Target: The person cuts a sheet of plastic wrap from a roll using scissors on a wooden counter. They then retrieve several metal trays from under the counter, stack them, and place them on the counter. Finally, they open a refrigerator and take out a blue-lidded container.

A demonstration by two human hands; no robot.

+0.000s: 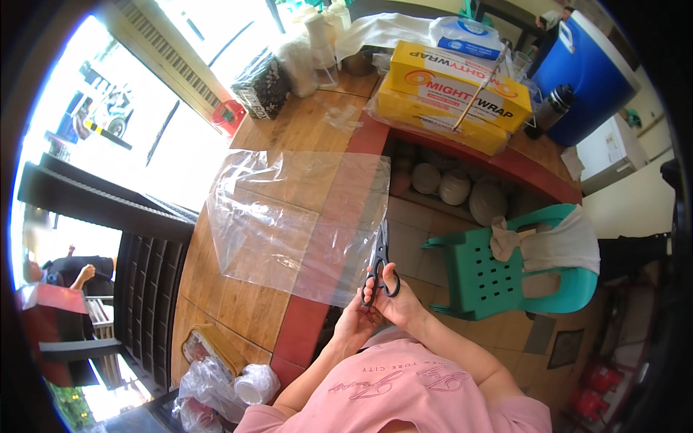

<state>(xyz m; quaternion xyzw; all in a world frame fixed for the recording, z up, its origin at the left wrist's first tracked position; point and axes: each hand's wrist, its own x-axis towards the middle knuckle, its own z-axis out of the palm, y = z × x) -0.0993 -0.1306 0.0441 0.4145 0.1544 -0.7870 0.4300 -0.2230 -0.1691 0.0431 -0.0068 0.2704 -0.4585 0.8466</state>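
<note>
A large clear plastic bag (270, 227) lies spread over the wooden counter and its red edge. My right hand (395, 295) holds black-handled scissors (381, 251), fingers in the handle loops, blades pointing away from me along the bag's right edge. Close beside it, my left hand (357, 319) is at the bag's near corner, just under the scissor handles; its fingers are partly hidden, and whether they pinch the plastic is hard to tell.
Yellow foil wrap boxes (455, 97) with a thin stick on top stand at the far counter, beside a dark bottle (552, 108) and a blue cooler (587, 76). A green plastic chair (487, 270) stands at right. A tan pouch (216, 346) and plastic-wrapped cups (257, 383) lie near left.
</note>
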